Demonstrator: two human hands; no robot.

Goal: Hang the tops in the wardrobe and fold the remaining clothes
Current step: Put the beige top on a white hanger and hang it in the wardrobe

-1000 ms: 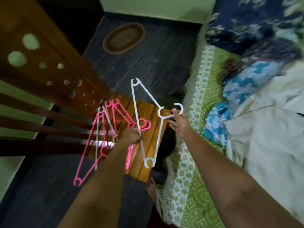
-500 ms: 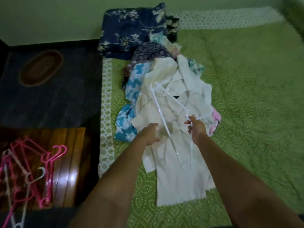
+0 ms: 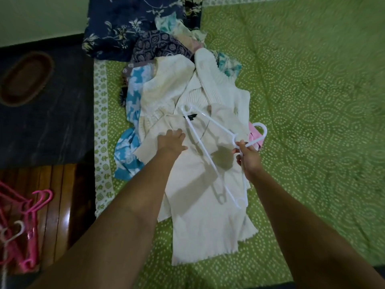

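A cream top [image 3: 200,207] lies flat on the green bedspread [image 3: 312,122], its neck toward a heap of clothes [image 3: 166,84]. My right hand [image 3: 248,157] grips a white plastic hanger [image 3: 210,142] near its hook, holding it over the top's chest. My left hand [image 3: 171,140] rests on the top's left shoulder, fingers curled into the fabric. Other cream garments, a blue-and-white piece and a pink piece lie in the heap.
A dark blue floral pillow [image 3: 129,24] sits at the head of the bed. A wooden stool [image 3: 52,205] at the lower left carries several pink hangers [image 3: 31,222]. A brown oval mat [image 3: 25,78] lies on the dark floor.
I turned from the stool to the bed. My left hand let go of the pink hangers and now lies on the cream top. My right hand carried the white hanger over it.
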